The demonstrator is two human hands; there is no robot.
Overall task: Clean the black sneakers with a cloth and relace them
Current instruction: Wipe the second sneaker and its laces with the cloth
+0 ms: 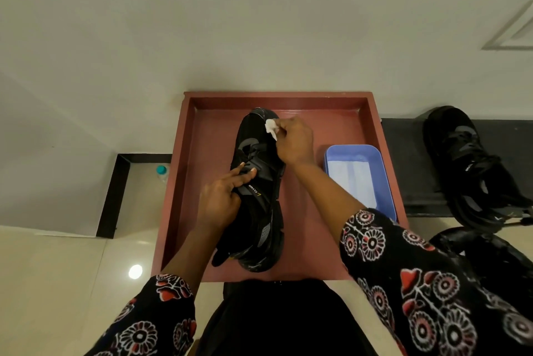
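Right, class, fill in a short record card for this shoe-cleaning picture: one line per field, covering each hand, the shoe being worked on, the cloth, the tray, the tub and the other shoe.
Left hand: steadies the sneaker at its tongue and laces.
Right hand: pinches the white cloth against the toe.
Sneaker: black, laced, lying in the tray, toe pointing away.
White cloth: small, crumpled, on the toe.
Tray: reddish-brown, raised rim.
Blue tub: on the tray, right of the sneaker, pale contents.
Second sneaker: black, on the dark ledge to the right.
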